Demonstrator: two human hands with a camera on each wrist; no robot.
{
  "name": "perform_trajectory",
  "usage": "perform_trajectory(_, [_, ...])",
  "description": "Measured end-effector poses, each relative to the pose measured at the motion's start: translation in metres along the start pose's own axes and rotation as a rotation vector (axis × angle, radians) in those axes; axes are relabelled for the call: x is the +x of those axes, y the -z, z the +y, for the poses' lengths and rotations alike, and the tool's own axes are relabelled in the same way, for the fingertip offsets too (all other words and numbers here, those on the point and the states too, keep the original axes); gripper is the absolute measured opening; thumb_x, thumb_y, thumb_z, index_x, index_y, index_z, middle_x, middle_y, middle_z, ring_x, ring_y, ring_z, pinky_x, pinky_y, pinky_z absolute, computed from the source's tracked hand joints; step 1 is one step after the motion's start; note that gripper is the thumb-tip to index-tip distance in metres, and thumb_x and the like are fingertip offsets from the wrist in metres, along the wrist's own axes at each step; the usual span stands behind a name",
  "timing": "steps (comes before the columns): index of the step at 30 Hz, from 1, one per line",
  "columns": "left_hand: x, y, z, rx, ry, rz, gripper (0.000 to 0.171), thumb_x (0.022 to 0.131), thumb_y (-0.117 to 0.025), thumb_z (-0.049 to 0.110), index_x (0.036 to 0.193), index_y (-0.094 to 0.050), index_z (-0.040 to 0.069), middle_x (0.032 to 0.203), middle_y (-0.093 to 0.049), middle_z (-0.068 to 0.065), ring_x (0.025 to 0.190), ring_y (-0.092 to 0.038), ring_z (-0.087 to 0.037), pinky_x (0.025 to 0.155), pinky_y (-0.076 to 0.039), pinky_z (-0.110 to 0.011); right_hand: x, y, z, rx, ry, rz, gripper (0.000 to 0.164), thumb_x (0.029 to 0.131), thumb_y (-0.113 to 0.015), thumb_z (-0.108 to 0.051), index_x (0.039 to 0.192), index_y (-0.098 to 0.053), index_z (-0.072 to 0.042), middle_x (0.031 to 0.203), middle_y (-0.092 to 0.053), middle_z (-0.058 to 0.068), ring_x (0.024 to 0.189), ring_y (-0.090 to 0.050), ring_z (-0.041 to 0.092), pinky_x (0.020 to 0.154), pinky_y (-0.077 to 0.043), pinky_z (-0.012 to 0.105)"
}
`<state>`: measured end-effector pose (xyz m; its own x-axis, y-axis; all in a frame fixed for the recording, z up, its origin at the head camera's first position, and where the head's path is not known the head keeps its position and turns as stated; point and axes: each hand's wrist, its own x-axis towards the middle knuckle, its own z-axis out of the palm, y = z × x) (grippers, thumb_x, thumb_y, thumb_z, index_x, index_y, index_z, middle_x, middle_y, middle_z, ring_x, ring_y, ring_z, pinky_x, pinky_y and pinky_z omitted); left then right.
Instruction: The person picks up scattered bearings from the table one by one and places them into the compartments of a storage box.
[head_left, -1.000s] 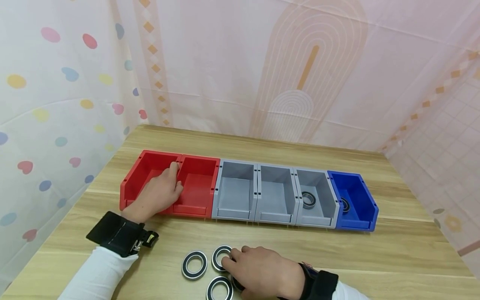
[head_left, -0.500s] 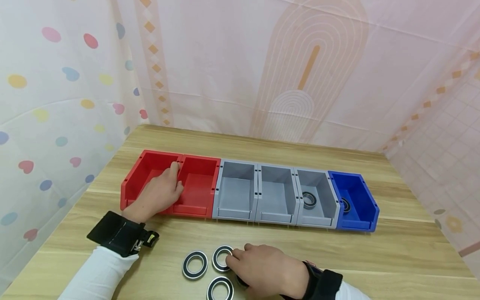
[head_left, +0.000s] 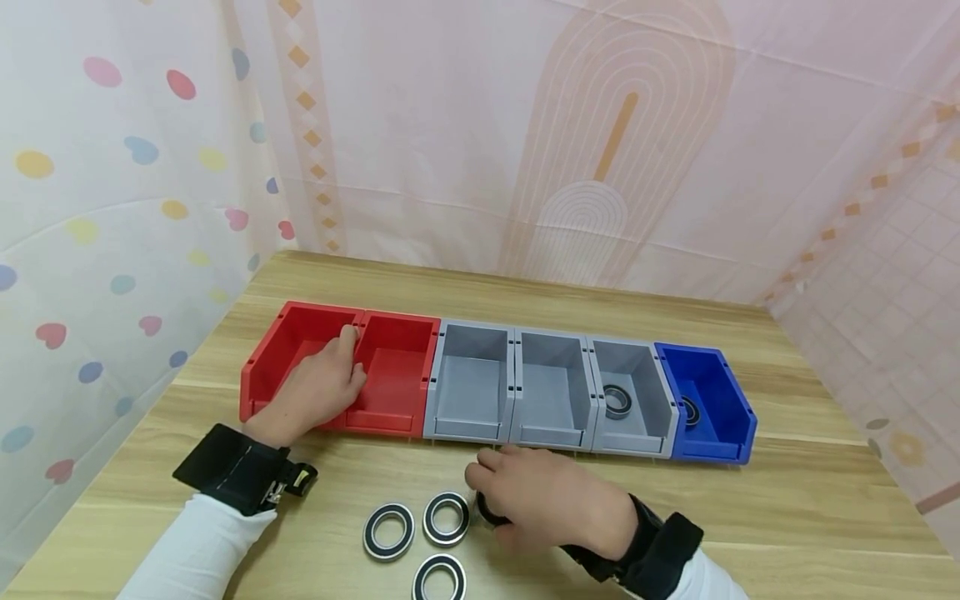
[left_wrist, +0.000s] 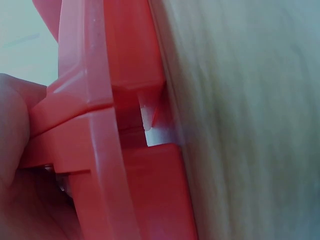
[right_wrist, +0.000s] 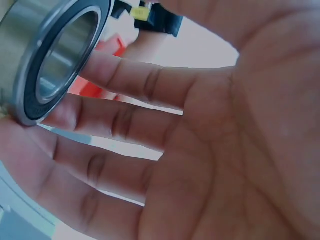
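My left hand [head_left: 318, 383] grips the walls where the two red bins [head_left: 393, 367] meet, index finger over the top and thumb in the right-hand bin. In the left wrist view, its fingers wrap the red plastic [left_wrist: 100, 145]. My right hand [head_left: 551, 500] holds a ball bearing [head_left: 491, 512] above the table, in front of the grey bins. Up close in the right wrist view, that bearing [right_wrist: 60, 65] sits at the fingertips, its steel ring and dark seal showing. Left of this hand lie three bearings, one at left [head_left: 370, 533], one behind [head_left: 430, 518] and one nearest [head_left: 420, 579].
Three grey bins [head_left: 475, 435] and a blue bin [head_left: 716, 450] continue the row to the right. One bearing [head_left: 617, 413] is in the rightmost grey bin and another [head_left: 695, 411] in the blue one. Curtains [head_left: 420, 125] hang behind the wooden table [head_left: 810, 483].
My right hand has picked a bearing up from beside the other bearings and moved it slightly away from me, toward the bins. My left hand stays on the red bins.
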<state>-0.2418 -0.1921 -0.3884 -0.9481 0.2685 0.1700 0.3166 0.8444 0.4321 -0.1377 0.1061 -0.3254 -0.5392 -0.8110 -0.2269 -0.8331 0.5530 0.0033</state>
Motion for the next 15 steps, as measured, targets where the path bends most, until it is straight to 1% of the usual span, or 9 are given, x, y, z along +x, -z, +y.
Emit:
perform_trajectory(6, [0.000,0.000,0.000,0.001,0.000,0.002,0.039,0.088,-0.059,0.008,0.116,-0.033,-0.001,0.077,-0.046,-0.009,0.050,-0.046,-0.016,0.045,-0.041,-0.027,-0.002,0.007,0.011,0.076,-0.048,0.031,0.039,0.077,-0.078,-0.028,0.106,-0.055,-0.015,0.087,-0.046,-0.008,0.074,-0.045,0.007,0.066,-0.041,0.019])
perform_trajectory(11, [0.000,-0.001,0.000,0.005,0.002,0.002,0.039,0.087,-0.059,0.008,0.115,-0.033,-0.001,0.076,-0.046,-0.009,0.050,-0.046,-0.016,0.046,-0.041,-0.027,0.001,0.013,0.019,0.138,-0.062,0.045,0.040,0.079,-0.078,-0.028,0.109,-0.056,-0.014,0.091,-0.048,-0.008,0.078,-0.047,0.008,0.069,-0.043,0.021])
perform_trajectory(15, [0.000,-0.002,-0.001,0.006,-0.001,0.007,0.040,0.087,-0.060,0.008,0.115,-0.033,-0.001,0.076,-0.046,-0.009,0.050,-0.046,-0.016,0.046,-0.041,-0.027,0.005,0.021,0.027,0.178,-0.082,0.073,0.041,0.078,-0.077,-0.027,0.110,-0.056,-0.013,0.094,-0.050,-0.006,0.081,-0.049,0.008,0.072,-0.045,0.022])
